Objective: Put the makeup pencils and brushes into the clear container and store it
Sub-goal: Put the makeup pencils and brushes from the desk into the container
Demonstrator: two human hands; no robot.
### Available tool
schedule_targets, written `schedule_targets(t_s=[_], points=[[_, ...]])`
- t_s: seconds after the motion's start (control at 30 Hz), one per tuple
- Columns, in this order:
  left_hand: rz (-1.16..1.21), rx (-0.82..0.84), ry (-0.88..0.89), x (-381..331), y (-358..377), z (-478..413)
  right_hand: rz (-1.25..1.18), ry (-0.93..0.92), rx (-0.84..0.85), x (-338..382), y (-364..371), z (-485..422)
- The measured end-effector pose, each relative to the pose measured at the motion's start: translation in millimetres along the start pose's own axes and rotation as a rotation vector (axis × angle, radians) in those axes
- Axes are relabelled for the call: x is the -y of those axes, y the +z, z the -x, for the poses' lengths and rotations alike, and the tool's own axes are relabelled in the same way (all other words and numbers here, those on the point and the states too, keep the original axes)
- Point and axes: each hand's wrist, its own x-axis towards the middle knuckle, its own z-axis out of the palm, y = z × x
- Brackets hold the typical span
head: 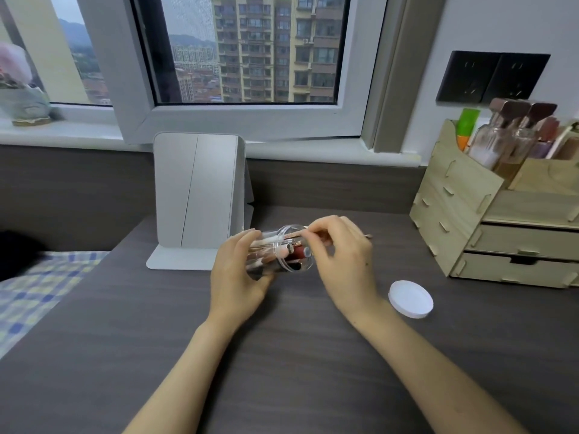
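The clear container [286, 250] lies tipped on its side just above the dark desk, its open mouth facing right. My left hand [236, 270] wraps around its closed end. Several makeup pencils and brushes [293, 250] sit inside, their ends showing at the mouth. My right hand [341, 255] pinches a thin brush [316, 234] at the rim, with its far tip sticking out to the right past my fingers. The container's white round lid [411, 298] rests flat on the desk to the right of my right wrist.
A grey folding mirror [197, 195] stands right behind the container. A wooden drawer organizer [488, 211] holding bottles fills the right side. A checked cloth [34, 289] lies at the left desk edge. The window ledge runs along the back.
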Motion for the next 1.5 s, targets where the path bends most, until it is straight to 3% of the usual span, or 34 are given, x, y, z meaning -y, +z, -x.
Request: schedule_targets(t_s=[0.17, 0.23, 0.3, 0.33, 0.43, 0.5, 0.8, 0.93, 1.0, 1.13, 1.27, 1.5], points=[[0.005, -0.016, -0.016, 2, 1, -1, 0.025, -0.154, 0.063, -7, 4, 1], [0.023, -0.035, -0.056, 3, 2, -1, -0.056, -0.052, 0.019, -22, -3, -1], [0.027, -0.055, -0.111, 5, 3, -2, 0.041, 0.123, -0.046, -53, -5, -7], [0.021, -0.066, -0.131, 6, 4, -2, 0.190, 0.204, -0.002, -75, -4, -11], [0.004, -0.081, -0.168, 9, 5, -4, 0.683, 0.381, 0.427, -132, 4, -16], [-0.006, -0.079, -0.171, 9, 5, -5, 0.847, 0.404, 0.600, -151, 9, -17], [-0.021, -0.091, -0.170, 10, 3, -7, 1.019, 0.276, 0.694, -170, 21, -17], [-0.028, -0.086, -0.163, 12, 3, -7, 0.929, 0.093, 0.604, -158, 10, -8], [-0.023, -0.082, -0.173, 11, 3, -8, 0.751, 0.159, 0.542, -149, 1, -4], [-0.026, -0.079, -0.164, 12, 3, -6, 0.143, 0.459, 0.228, -112, -37, -8], [-0.017, -0.090, -0.156, 10, 2, -6, -0.184, 0.423, -0.042, -57, -84, -13], [0.052, -0.072, -0.132, 5, 2, -4, -0.055, 0.014, -0.035, -1, -70, -14]])
